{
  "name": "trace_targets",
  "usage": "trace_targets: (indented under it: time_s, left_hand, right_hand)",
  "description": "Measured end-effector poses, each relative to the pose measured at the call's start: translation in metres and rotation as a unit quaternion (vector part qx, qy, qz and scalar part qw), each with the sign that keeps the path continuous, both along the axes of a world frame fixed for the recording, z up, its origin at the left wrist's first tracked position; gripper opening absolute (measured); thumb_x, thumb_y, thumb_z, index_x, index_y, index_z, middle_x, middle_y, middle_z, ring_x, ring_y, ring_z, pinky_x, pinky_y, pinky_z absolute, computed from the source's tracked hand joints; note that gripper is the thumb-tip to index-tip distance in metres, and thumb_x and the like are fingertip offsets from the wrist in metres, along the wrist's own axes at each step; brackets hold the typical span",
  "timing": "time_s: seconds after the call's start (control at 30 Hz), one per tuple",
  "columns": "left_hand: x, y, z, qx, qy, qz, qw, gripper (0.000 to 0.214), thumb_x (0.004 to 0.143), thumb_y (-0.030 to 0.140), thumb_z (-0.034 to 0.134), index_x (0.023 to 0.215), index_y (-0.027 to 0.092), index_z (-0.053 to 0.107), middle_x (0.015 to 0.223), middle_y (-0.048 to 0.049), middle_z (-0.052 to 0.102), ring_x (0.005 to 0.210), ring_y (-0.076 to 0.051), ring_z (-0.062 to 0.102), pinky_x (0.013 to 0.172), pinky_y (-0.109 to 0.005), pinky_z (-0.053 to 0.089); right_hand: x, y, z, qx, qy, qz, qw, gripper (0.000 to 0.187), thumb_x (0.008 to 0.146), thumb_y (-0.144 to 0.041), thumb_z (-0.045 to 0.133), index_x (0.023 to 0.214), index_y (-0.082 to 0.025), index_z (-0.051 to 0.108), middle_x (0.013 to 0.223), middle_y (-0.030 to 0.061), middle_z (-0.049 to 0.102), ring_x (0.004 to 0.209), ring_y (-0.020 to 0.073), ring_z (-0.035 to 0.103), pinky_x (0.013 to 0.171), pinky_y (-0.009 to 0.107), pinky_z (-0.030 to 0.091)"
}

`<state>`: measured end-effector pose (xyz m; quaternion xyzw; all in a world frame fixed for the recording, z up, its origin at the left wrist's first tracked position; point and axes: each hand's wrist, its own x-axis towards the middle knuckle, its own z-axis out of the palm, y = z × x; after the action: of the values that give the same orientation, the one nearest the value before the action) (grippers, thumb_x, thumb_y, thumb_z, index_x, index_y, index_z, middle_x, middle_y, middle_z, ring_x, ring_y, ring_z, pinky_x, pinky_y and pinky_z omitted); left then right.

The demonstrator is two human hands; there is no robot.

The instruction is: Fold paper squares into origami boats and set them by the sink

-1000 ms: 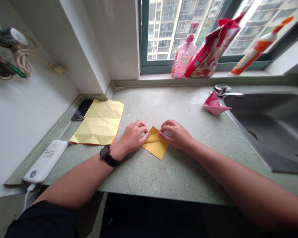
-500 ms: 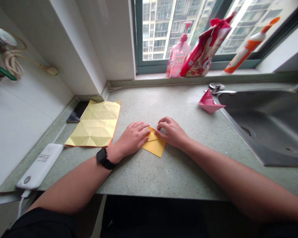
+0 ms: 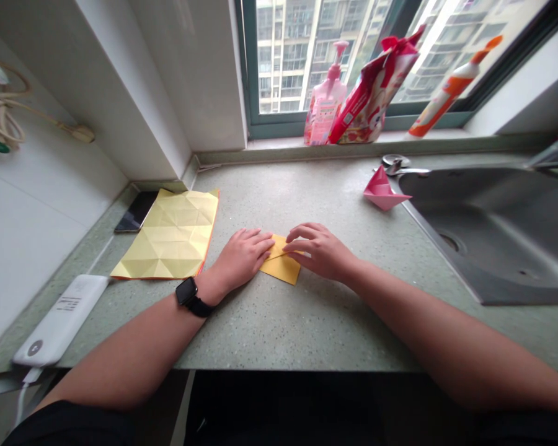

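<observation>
One folded paper (image 3: 281, 271) is pressed by the flat, open left hand (image 3: 245, 259); pinch by right hand (image 3: 320, 253) can't be confirmed. Pink boat (image 3: 385, 194) is parked right of grip, farther back.

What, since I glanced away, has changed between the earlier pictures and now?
The left hand, which was bunched at the left edge of the folded orange-yellow paper, has flattened, fingers now over that side. The right hand has moved inward from the right edge, fingertips over the paper's middle; whether they pinch it is unclear. The view has swung right. The pink paper boat and creased yellow sheet stayed put.
</observation>
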<state>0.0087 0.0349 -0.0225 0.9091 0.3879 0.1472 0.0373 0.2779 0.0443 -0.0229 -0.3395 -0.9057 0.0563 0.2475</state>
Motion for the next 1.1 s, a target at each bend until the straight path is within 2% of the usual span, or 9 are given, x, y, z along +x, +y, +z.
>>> trace_targets:
  time_s: [0.13,0.3,0.63,0.83,0.97,1.1]
  left_hand:
    - [0.000,0.003,-0.005,-0.006,0.001,-0.020,1.000,0.038,0.114,0.021,0.050,0.148,0.021,0.067,0.158,-0.0107,0.066,0.154,-0.028,0.055,0.132,-0.055,0.039]
    - [-0.001,0.003,-0.005,-0.037,0.003,-0.063,0.997,0.045,0.114,0.015,0.047,0.157,0.017,0.060,0.164,-0.0135,0.060,0.153,-0.025,0.057,0.132,-0.050,0.043]
    - [-0.011,-0.004,0.005,-0.044,-0.020,-0.095,0.994,0.039,0.109,0.014,0.058,0.141,0.029,0.074,0.153,-0.0075,0.071,0.138,-0.026,0.069,0.127,-0.053,0.049]
    - [-0.010,-0.002,0.001,-0.051,-0.026,-0.086,0.995,0.037,0.108,0.011,0.059,0.136,0.028,0.077,0.151,-0.0095,0.071,0.136,-0.027,0.069,0.120,-0.052,0.055]
    - [-0.010,-0.002,0.000,-0.057,-0.019,-0.083,0.995,0.039,0.106,0.009,0.060,0.137,0.027,0.077,0.155,-0.0096,0.069,0.139,-0.027,0.068,0.123,-0.055,0.053]
    - [-0.011,-0.003,-0.001,-0.058,-0.019,-0.085,0.994,0.042,0.104,0.008,0.059,0.138,0.026,0.075,0.158,-0.0101,0.067,0.141,-0.027,0.066,0.125,-0.055,0.051]
  right_hand:
    - [-0.002,-0.005,0.003,-0.011,-0.038,0.027,0.999,0.021,0.106,-0.026,0.066,0.112,-0.032,0.086,0.113,0.0045,0.083,0.103,0.0239,0.072,0.097,0.044,0.054]
    - [-0.004,-0.011,0.006,-0.019,-0.072,0.020,0.997,0.021,0.105,-0.024,0.068,0.107,-0.031,0.087,0.115,0.0037,0.083,0.103,0.0232,0.073,0.096,0.041,0.055]
    - [-0.008,-0.017,0.013,-0.036,-0.109,-0.002,0.993,0.026,0.106,-0.025,0.066,0.120,-0.034,0.087,0.110,0.0061,0.082,0.101,0.0249,0.072,0.090,0.041,0.056]
    - [-0.006,-0.020,0.018,-0.042,-0.121,-0.058,0.990,0.024,0.107,-0.029,0.065,0.107,-0.032,0.089,0.112,0.0072,0.081,0.098,0.0267,0.070,0.086,0.043,0.056]
    - [0.003,-0.019,0.022,-0.027,-0.135,-0.103,0.985,0.024,0.105,-0.033,0.067,0.098,-0.030,0.090,0.122,0.0106,0.079,0.105,0.0313,0.069,0.090,0.048,0.058]
    - [0.018,-0.015,0.023,-0.023,-0.135,-0.127,0.982,0.020,0.099,-0.031,0.073,0.088,-0.030,0.090,0.120,0.0109,0.079,0.105,0.0322,0.069,0.086,0.047,0.058]
